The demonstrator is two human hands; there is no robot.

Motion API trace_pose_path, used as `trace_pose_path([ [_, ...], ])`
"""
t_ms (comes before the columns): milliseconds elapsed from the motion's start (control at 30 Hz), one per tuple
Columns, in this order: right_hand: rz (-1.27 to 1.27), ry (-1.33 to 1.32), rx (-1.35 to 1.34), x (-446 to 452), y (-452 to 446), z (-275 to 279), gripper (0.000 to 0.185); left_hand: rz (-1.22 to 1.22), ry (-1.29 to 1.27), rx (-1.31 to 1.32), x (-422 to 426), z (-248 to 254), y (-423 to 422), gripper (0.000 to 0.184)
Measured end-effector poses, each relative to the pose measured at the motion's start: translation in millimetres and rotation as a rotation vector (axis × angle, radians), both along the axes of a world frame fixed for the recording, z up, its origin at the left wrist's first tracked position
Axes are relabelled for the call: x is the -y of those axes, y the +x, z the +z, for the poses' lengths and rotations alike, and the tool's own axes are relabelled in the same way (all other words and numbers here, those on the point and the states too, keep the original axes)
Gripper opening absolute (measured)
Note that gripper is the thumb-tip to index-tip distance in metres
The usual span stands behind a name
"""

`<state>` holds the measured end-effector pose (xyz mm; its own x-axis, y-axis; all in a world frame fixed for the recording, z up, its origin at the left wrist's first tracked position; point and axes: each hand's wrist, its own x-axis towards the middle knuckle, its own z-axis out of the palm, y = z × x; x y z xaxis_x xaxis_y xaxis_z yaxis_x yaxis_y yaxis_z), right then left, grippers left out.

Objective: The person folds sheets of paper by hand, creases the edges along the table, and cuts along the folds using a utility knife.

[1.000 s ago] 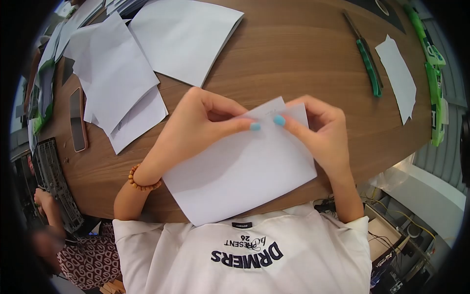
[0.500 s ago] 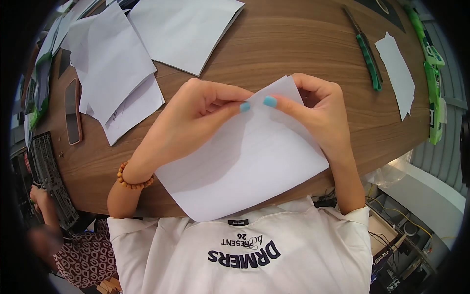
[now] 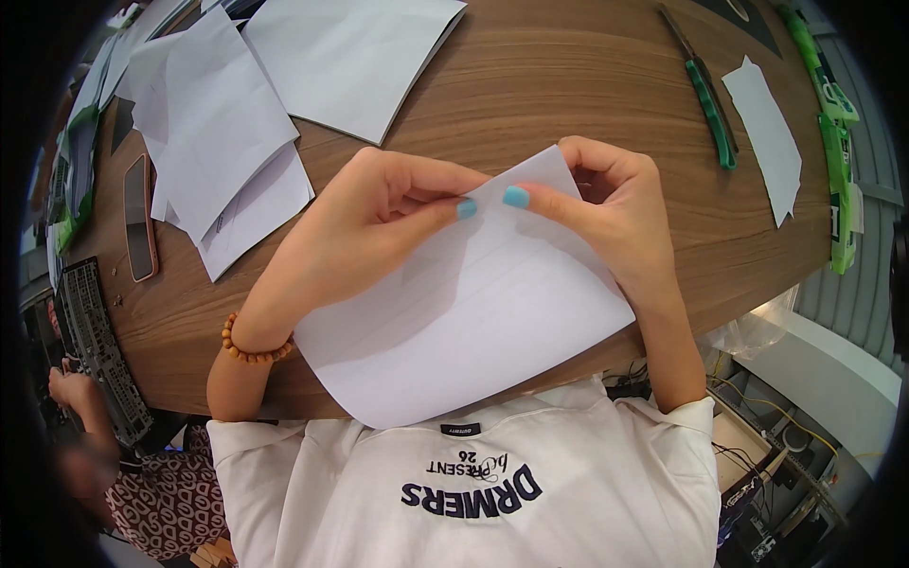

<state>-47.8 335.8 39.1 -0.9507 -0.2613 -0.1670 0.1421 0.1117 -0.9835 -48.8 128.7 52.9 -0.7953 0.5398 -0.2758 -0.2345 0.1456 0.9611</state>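
In front of my chest a white sheet of paper (image 3: 473, 312) is held tilted, its near edge curving down by my shirt. My left hand (image 3: 379, 218) pinches its upper left edge, thumb on top and fingers behind. Close to the far corner, my right hand (image 3: 615, 204) grips the sheet the same way, its thumb lying flat on the paper. A narrow gap of paper separates the two thumbs. The fingertips behind the sheet are hidden.
Loose papers (image 3: 218, 133) and a thicker white stack (image 3: 355, 62) lie at the back left, beside a phone (image 3: 140, 218) and a keyboard (image 3: 99, 346). Green-handled scissors (image 3: 710, 109) and a torn paper strip (image 3: 765, 142) lie at the right. Another person's hand (image 3: 76, 386) is at lower left.
My two thumbs have shifted slightly to the left on the sheet. The paper's far corner now looks like a single point, and its near edge has shifted a little left.
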Motion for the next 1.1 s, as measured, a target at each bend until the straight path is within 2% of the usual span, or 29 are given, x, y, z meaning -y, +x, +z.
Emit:
trace_pose_path([
  [133,-0.054,0.003,0.005,-2,-1,5,0.015,0.003,-0.072,0.108,2,7,-3,0.026],
  [200,-0.082,-0.001,0.011,-5,-2,8,0.014,-0.091,-0.138,0.207,5,6,-9,0.026],
  [467,-0.114,-0.100,0.000,-12,-3,6,0.010,-0.104,-0.130,0.200,8,1,-12,0.023],
  [800,-0.115,-0.010,0.016,-14,-6,3,0.011,-0.075,-0.153,0.118,6,-10,-10,0.022],
  [867,-0.160,0.204,-0.090,-15,-8,-2,0.012,-0.055,-0.189,0.094,2,-21,-8,0.022],
  [900,-0.165,0.206,-0.089,-14,-6,0,0.012,-0.031,-0.222,0.065,0,-25,-8,0.021],
  [967,-0.384,0.825,-0.895,-10,0,10,0.013,-0.019,-0.224,0.078,-1,-27,-8,0.022],
  [1033,0.060,0.718,-0.998,-9,36,30,0.028,-0.003,-0.234,0.095,1,-27,-10,0.022],
  [1100,0.495,0.532,-0.913,-2,71,42,0.043,0.034,-0.173,0.179,3,-24,-11,0.022],
])
